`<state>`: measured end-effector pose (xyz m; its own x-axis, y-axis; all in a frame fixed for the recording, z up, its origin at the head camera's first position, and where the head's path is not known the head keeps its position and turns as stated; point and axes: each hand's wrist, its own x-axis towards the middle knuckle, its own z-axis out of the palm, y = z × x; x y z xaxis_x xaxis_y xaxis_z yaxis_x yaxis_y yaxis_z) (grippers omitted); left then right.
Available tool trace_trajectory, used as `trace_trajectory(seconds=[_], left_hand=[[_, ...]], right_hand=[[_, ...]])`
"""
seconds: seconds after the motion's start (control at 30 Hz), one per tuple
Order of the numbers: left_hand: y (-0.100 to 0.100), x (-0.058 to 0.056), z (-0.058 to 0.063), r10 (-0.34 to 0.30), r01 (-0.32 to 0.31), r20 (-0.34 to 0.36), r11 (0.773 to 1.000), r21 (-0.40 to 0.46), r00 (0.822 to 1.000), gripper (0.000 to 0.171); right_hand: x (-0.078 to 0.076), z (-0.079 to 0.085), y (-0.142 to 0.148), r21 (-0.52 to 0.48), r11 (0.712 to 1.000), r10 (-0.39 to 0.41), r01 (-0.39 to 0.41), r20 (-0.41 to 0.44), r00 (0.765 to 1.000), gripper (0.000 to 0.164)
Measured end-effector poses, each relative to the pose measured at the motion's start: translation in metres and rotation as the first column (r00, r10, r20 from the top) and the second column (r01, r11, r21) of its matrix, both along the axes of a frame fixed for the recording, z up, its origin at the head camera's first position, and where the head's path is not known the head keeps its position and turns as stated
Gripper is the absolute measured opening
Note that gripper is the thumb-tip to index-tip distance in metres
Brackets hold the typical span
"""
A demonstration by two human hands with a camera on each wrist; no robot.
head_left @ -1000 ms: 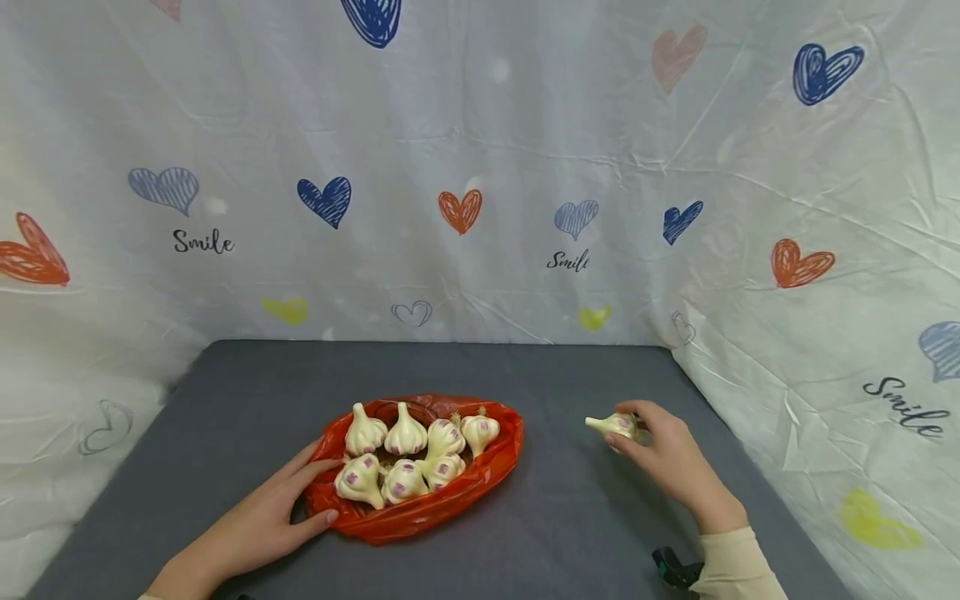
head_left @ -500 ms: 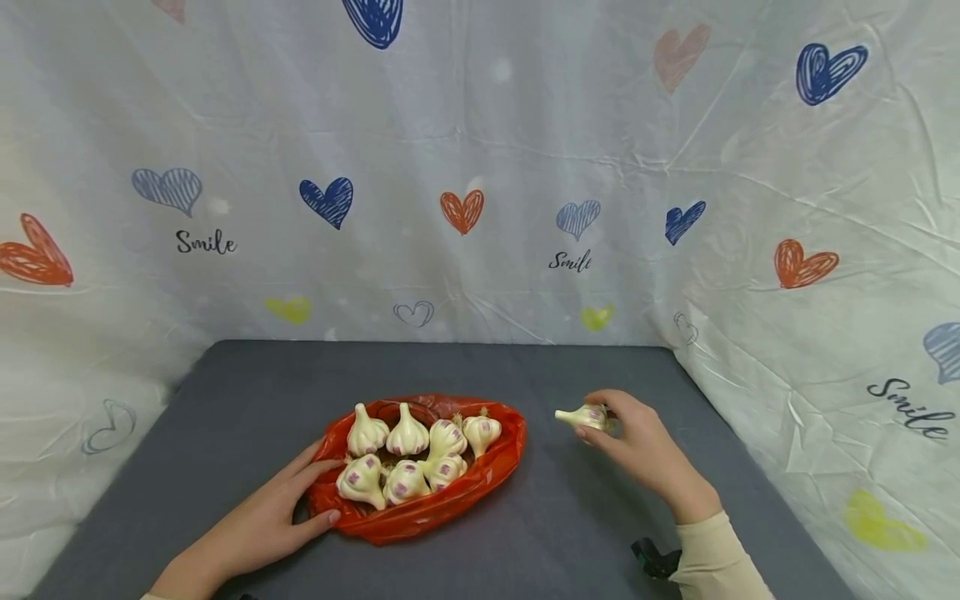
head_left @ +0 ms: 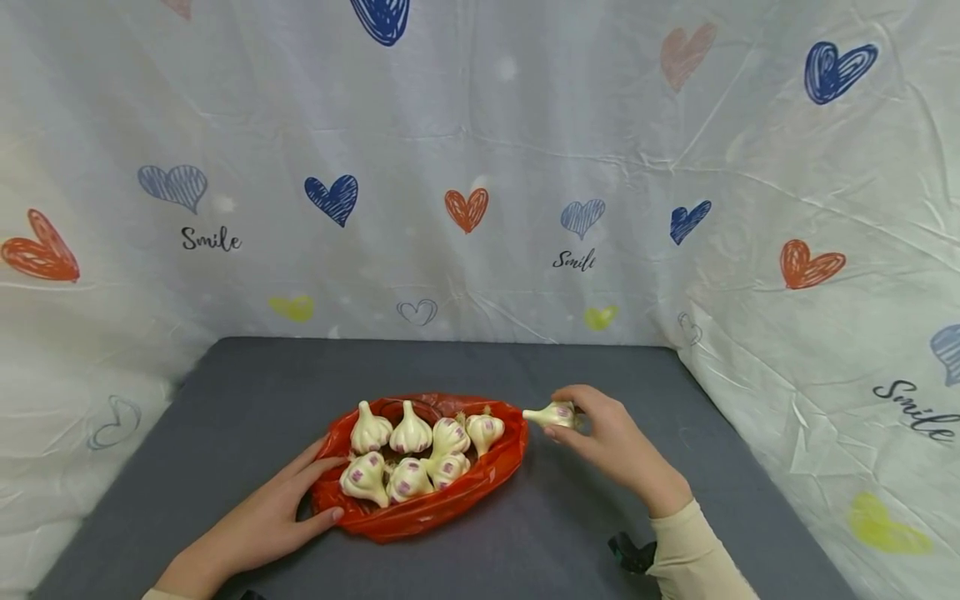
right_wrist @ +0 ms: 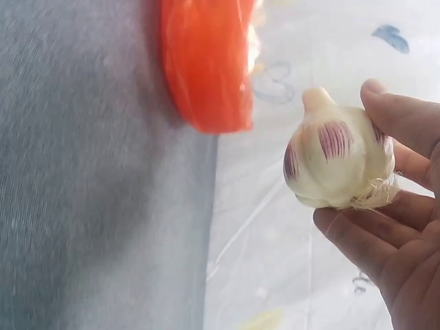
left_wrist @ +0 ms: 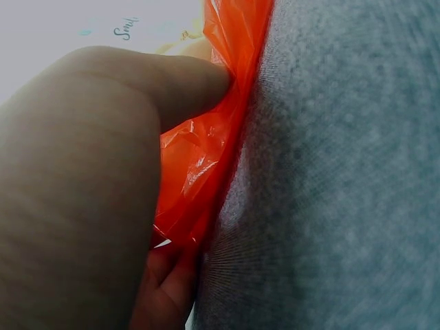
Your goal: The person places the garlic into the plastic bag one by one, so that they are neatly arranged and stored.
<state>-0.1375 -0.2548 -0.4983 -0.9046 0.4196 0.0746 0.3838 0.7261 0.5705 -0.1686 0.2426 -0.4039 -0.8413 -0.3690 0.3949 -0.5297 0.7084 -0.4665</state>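
My right hand (head_left: 617, 446) pinches a garlic bulb (head_left: 553, 415) between thumb and fingers, its stem pointing left at the bag's right rim in the head view. Close up in the right wrist view, this white bulb (right_wrist: 330, 161) shows purple patches and a tuft of roots, with fingertips on two sides. A red plastic bag (head_left: 408, 525) lies with its mouth spread wide. Inside sit several more garlic bulbs (head_left: 371, 431), in two rough rows. At the bag's left side, my left hand (head_left: 258, 521) holds the edge, thumb in front and fingers along the rim.
A dark grey cloth covers the table (head_left: 315, 371). Behind and to the right hangs a pale curtain (head_left: 510, 283) printed with hearts and "Smile". A black strap piece (head_left: 632, 552) hangs beside the right sleeve (head_left: 697, 546).
My right hand has carried the garlic bulb leftward, from the table's right side to the bag's right rim. The left hand stays at the bag's left edge.
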Motion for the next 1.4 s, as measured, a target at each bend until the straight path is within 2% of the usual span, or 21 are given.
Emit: trace_trajectory(seconds=[0.33,0.73,1.2,1.4], left_hand=[[0.0,0.0,0.0,-0.006,0.006,-0.007,1.0,0.005,1.0,0.077],[-0.001,0.0,0.0,-0.005,0.005,-0.002,1.0,0.004,1.0,0.077],[0.0,0.001,0.001,0.014,-0.014,-0.002,1.0,-0.008,1.0,0.077],[0.001,0.0,0.001,0.011,-0.011,-0.003,1.0,-0.005,1.0,0.077]], right_hand=[[-0.001,0.001,-0.03,-0.007,0.997,0.076,-0.076,0.038,0.996,0.043],[-0.007,-0.005,-0.057,-0.03,0.983,0.183,-0.181,0.062,0.981,0.039],[-0.008,-0.016,-0.074,-0.04,0.98,0.199,-0.195,0.113,0.973,0.044],[-0.009,-0.018,-0.073,-0.031,0.98,0.2,-0.198,0.106,0.974,0.045]])
